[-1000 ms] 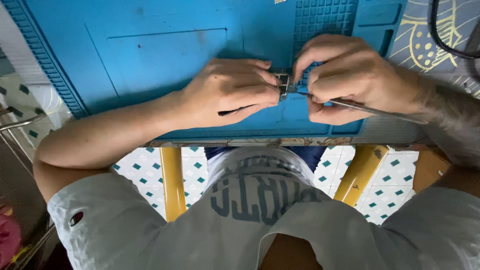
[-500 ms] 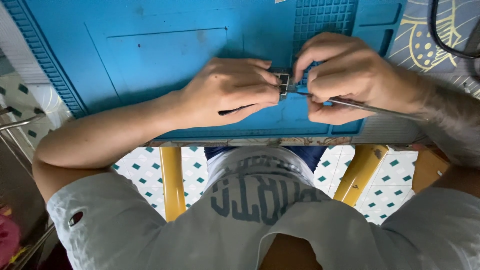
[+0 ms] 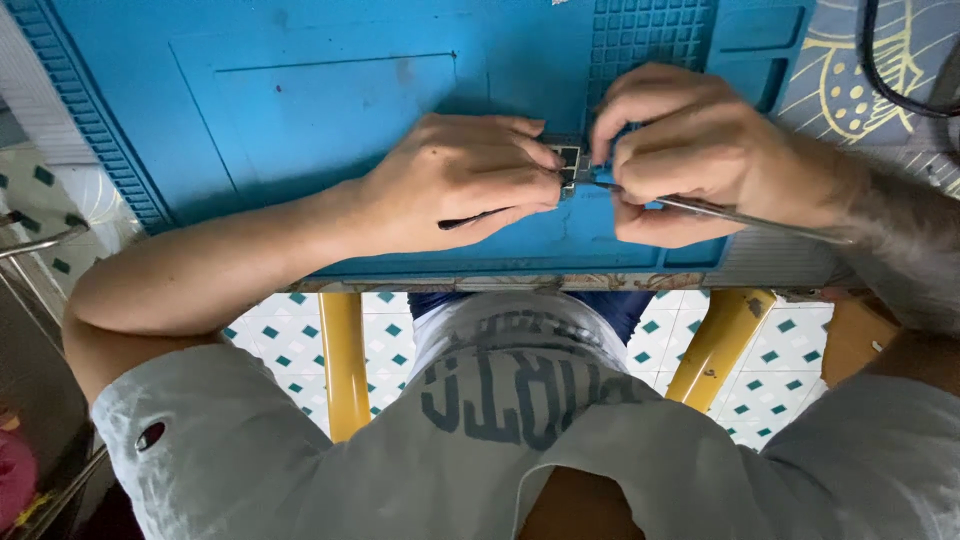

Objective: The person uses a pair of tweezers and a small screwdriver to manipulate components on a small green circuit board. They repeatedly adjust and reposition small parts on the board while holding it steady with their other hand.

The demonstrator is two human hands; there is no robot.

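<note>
Workpiece: small square metal-framed component, grey and pale, pinched between the two hands just above the blue mat; most of it is hidden by fingertips, so its exact kind cannot be told.
Left hand: left hand lies knuckles-up with its fingers curled tight around the near edge of the component, apparently to steady it; a thin dark strip shows under the palm, too hidden to identify.
Right hand: right hand is clenched on a slim silvery metal tool, held like a pen, the shaft trailing back past the wrist and the tip meeting the component's edge; the fingertips also press down on the part, likely for fine control.
Work surface: blue rubbery repair mat with a raised ribbed border, a faint rectangular outline and a grid of small square pockets just beyond the right hand; its soft, matte skin probably keeps small parts from sliding.
Tabletop: patterned cloth-covered tabletop shows at the mat's right, with a black cable curving over it.
Below: yellow painted metal table legs stand on white floor tiles with green diamonds.
Clothing: pale grey soft cotton shirt with dark printed lettering fills the lower view.
</note>
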